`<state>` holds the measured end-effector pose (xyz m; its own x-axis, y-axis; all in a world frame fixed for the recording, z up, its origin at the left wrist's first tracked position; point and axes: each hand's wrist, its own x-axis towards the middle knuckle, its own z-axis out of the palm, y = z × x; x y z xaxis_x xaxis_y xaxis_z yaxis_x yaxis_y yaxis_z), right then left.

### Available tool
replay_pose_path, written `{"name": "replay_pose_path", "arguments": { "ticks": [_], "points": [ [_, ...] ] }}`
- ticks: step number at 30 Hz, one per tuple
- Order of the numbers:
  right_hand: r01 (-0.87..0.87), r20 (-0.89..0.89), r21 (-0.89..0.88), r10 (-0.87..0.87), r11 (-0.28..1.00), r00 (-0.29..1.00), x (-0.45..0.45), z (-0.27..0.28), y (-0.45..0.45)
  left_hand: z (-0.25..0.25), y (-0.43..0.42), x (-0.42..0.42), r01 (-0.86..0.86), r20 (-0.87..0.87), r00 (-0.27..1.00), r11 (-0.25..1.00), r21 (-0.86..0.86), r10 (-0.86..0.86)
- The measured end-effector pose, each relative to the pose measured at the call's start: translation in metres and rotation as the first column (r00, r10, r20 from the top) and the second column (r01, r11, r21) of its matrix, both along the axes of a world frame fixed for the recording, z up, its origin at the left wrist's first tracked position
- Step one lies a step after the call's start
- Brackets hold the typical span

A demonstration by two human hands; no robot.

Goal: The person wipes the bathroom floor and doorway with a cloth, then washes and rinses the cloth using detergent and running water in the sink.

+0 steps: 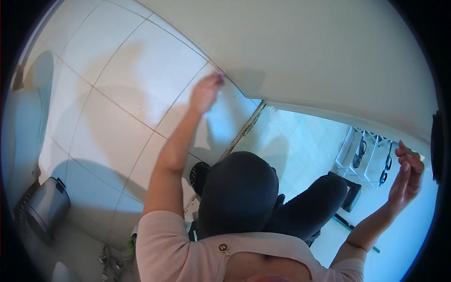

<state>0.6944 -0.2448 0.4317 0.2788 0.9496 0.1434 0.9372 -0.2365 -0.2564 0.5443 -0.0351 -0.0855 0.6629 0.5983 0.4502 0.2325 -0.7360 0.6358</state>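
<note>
My left hand [206, 92] reaches forward over the tiled floor, close to the edge of a large pale panel [300, 51], which looks like a door. Its fingers are pinched together and slightly blurred. Whatever they may hold is too small to name. Out to the right, my right hand [408, 177] is raised beside the panel's near edge, palm partly turned in. Its fingers are loosely bent and apart, and nothing shows in them. Between my arms are my knees in dark trousers [239, 192].
A worn threshold strip [244, 130] divides the tiled floor [127, 98] from a bluish-lit area. White racks [371, 162] with dark eyeglasses stand at right. At left are a metal bin [48, 207] and a white toilet [26, 131]. Shower fittings [110, 261] show at lower left.
</note>
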Motion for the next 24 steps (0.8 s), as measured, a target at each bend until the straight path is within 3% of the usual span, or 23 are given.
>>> {"name": "replay_pose_path", "arguments": {
  "ticks": [2,5,11,16,18,20,24],
  "points": [
    [0.013,-0.095,0.057,-0.008,0.998,0.995,0.003,-0.015,-0.011,0.001,-0.043,0.019,0.090,0.030,0.996,0.991,-0.095,-0.087],
    [0.060,-0.178,0.137,-0.035,0.989,0.983,0.006,-0.034,-0.032,0.019,-0.075,0.036,-0.034,0.066,0.997,0.978,-0.206,0.049],
    [0.075,-0.267,0.153,-0.032,0.985,0.963,0.017,-0.045,-0.084,0.026,-0.096,0.033,0.256,0.023,0.967,0.963,-0.085,-0.255],
    [0.255,-0.542,0.072,-0.177,0.964,0.822,0.028,-0.078,-0.104,0.032,-0.128,0.032,0.345,-0.068,0.937,0.938,0.027,-0.343],
    [0.232,-0.627,0.032,-0.162,0.972,0.762,0.041,-0.098,-0.111,0.029,-0.137,0.023,0.348,-0.115,0.934,0.935,0.066,-0.339],
    [0.167,-0.595,-0.005,-0.138,0.986,0.792,0.056,-0.112,-0.123,0.019,-0.145,0.002,0.346,-0.126,0.934,0.935,0.081,-0.335],
    [0.135,-0.578,-0.140,-0.191,0.981,0.793,0.085,-0.125,-0.185,0.025,-0.155,-0.064,0.136,-0.399,0.913,0.985,0.109,-0.082]
  ]
}}
